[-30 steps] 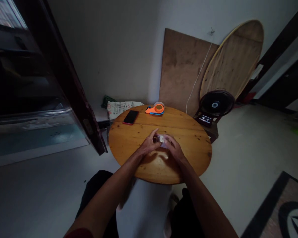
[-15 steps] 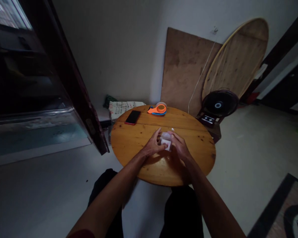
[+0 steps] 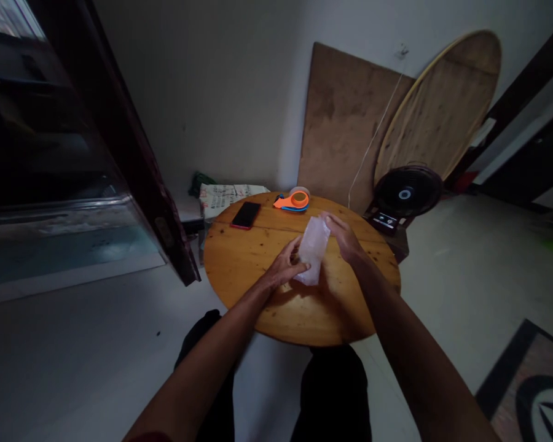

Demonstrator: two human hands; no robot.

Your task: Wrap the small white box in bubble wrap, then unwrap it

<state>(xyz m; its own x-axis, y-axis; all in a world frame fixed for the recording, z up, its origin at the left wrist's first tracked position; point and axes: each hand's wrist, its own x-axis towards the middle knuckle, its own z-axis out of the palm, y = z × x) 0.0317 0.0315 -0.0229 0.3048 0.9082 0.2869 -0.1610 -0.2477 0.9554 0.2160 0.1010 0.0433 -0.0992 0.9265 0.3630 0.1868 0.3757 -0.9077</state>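
Observation:
A pale, translucent plastic wrap [image 3: 315, 240], which looks like bubble wrap, stretches between my two hands over the round wooden table. My left hand [image 3: 286, 265] grips its lower left side, thumb lying across the front and fingers behind. At the top right corner, my right hand [image 3: 343, 236] pinches the edge of the wrap. Whatever lies inside or beneath the lower part is hidden by the plastic.
On the wooden table [image 3: 239, 264] lie a black phone with a red edge [image 3: 246, 215] and an orange tape dispenser [image 3: 294, 201] near the far rim. Boards [image 3: 345, 123] lean on the wall. A black fan [image 3: 405, 191] stands at the right.
My right hand has moved up and away, drawing the wrap out longer. The small white box seen between my hands earlier is now covered. My left hand stays nearly in place.

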